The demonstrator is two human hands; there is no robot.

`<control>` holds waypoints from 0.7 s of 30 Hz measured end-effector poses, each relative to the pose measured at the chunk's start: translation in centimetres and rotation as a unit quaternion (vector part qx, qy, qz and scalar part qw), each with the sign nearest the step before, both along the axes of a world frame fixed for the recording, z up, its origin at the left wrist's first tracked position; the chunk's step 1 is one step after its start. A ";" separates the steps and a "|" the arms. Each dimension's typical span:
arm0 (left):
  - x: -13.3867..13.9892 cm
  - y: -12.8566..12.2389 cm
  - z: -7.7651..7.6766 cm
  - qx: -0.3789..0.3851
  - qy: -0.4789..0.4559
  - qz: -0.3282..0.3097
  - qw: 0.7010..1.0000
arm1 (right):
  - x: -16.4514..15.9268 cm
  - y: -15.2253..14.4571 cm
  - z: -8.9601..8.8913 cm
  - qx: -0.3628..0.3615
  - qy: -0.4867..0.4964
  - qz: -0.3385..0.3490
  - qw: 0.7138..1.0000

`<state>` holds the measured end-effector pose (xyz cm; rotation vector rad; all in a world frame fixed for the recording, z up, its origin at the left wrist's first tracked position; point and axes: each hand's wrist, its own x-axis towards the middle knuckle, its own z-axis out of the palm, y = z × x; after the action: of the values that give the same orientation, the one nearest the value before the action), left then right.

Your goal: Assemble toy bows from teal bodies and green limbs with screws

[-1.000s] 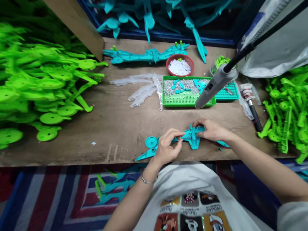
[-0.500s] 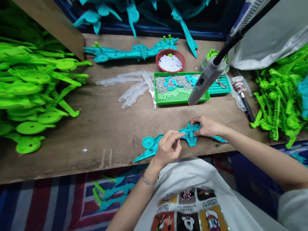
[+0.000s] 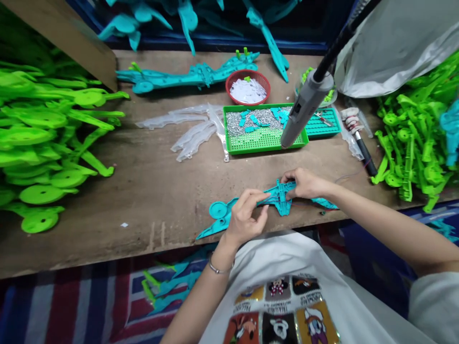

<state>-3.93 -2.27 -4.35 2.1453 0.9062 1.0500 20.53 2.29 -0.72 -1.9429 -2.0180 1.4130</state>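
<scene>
A long turquoise plastic shell half [image 3: 218, 224] lies hollow side up near the table's front edge, a round disc at its left part and a crosspiece [image 3: 283, 200] farther right. My right hand [image 3: 304, 184] grips it just right of the crosspiece, thumb and fingers around its edges. Over the shell's middle, my left hand [image 3: 247, 215] reaches in with its index fingertip touching the inside, thumb held apart. Thin wires [image 3: 274, 197] run along the hollow by that fingertip. More thin wire [image 3: 346, 177] trails to the right of my right hand.
Behind the shell stands a green tray [image 3: 265, 143] of small screws and turquoise pieces. A grey electric screwdriver [image 3: 303, 112] hangs above it. Clear plastic pieces [image 3: 197, 138], a red basket [image 3: 265, 98] and a soldering-iron-like tool [image 3: 366, 153] lie around. Green part piles [image 3: 43, 138] flank the table.
The view has shifted slightly. My left thumb and index finger look farther apart, the index fingertip still at the shell's inside. My right hand keeps its grip.
</scene>
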 end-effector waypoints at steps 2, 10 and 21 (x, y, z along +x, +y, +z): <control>-0.4 -0.2 1.2 0.024 0.107 -0.012 0.994 | 0.1 0.0 0.1 -0.003 0.006 0.009 1.000; -2.8 -0.4 0.5 0.043 0.243 0.004 0.969 | 0.5 -0.1 -0.4 0.011 0.010 -0.008 1.000; -2.2 -0.4 -0.8 0.034 0.177 0.025 0.983 | 0.8 0.6 -0.2 -0.013 0.019 0.044 0.999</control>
<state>-6.14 -2.69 -5.11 2.4254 1.1037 0.7419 21.33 2.94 -0.87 -1.8449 -2.1025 1.4894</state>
